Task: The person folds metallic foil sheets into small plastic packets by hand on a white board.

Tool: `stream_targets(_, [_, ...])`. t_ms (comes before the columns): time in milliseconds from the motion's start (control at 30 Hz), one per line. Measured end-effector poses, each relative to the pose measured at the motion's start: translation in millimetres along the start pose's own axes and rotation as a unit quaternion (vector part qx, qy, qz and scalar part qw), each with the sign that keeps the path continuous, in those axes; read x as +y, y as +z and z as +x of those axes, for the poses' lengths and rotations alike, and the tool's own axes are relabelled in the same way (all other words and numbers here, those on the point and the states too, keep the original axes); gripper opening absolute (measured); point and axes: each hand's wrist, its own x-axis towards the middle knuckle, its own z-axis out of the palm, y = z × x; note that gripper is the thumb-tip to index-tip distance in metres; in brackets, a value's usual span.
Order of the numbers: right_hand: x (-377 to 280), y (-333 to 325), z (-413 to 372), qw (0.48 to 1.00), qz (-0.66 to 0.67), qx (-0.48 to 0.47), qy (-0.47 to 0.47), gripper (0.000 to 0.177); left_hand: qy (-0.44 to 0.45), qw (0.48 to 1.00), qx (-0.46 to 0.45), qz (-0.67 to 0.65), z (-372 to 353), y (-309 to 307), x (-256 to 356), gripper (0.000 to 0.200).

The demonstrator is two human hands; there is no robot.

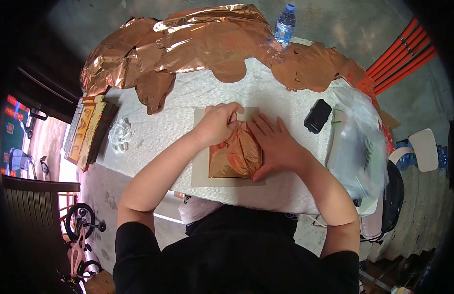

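Observation:
A copper-coloured foil balloon (232,159), folded into a rough square, lies on a grey-beige cardboard sheet (201,169) in front of me. My left hand (219,123) is closed, its curled fingers gripping the foil's upper edge. Flat against the foil's right side rests my right hand (277,147), with its fingers stretched out and the thumb apart near the lower right corner. What the left fingertips pinch is partly hidden.
More copper foil balloons (197,44) spread along the far edge of the white-covered table (168,105). A water bottle (285,23) stands behind them. On the right are a black case (318,116) and clear plastic bags (356,147); on the left, white ribbon (120,134) and packets (85,127).

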Motion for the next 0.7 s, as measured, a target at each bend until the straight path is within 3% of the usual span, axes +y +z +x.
stream_targets(67, [0, -1, 0, 1.0, -0.002, -0.003, 0.002, 0.128, -0.066, 0.994, -0.01, -0.085, -2, -2, 3, 0.012])
stream_targets(300, [-2, -4, -1, 1.0, -0.002, -0.004, 0.002, 0.129, -0.066, 0.965, 0.07, -0.242, -21, -15, -15, 0.031])
stream_targets(367, [1, -1, 0, 1.0, -0.001, -0.003, -0.004, 0.129, 0.151, 0.987, 0.039, 0.021, -41, -23, -4, 0.058])
stream_targets(400, [2, 0, 0, 1.0, 0.001, 0.0, -0.005, 0.13, 0.148, 0.988, 0.039, 0.022, -51, -26, 8, 0.058])
stream_targets(467, [1, 2, -1, 1.0, -0.001, 0.003, -0.007, 0.13, 0.089, 0.988, -0.078, 0.101, -67, -29, 27, 0.09])
stream_targets(500, [1, 1, -1, 1.0, -0.006, 0.008, -0.007, 0.13, 0.088, 0.988, -0.077, 0.102, -69, -29, 24, 0.09])
stream_targets(567, [1, 0, -2, 1.0, -0.008, 0.008, -0.006, 0.13, 0.045, 0.982, -0.147, 0.105, -72, -28, 12, 0.113])
stream_targets(700, [6, 4, -3, 1.0, -0.009, 0.016, -0.016, 0.131, 0.039, 0.981, -0.154, 0.109, -75, -29, 4, 0.118])
